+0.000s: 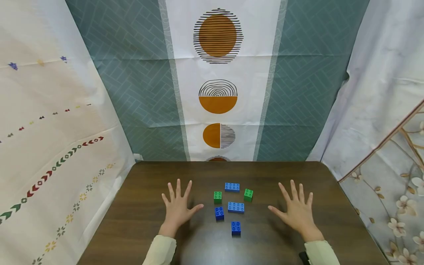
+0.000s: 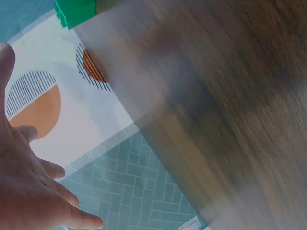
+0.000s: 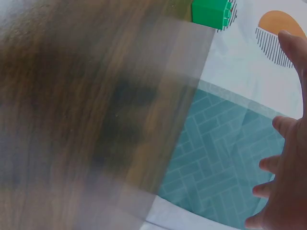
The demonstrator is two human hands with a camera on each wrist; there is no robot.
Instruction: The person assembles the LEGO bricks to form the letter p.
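Note:
Several toy building bricks lie apart on the table between my hands. Two light blue eight-stud bricks, one at the back and one in the middle, lie lengthwise. A green four-stud brick is on the left, another green brick on the right. Two dark blue four-stud bricks, one at left and one in front, sit nearer me. My left hand is spread left of the bricks and holds nothing. To their right, my right hand has its fingers spread, likewise holding nothing.
The dark wooden table ends at a back edge against a patterned hanging cloth. A cream embroidered cloth hangs along the left side, and a white floral cloth along the right.

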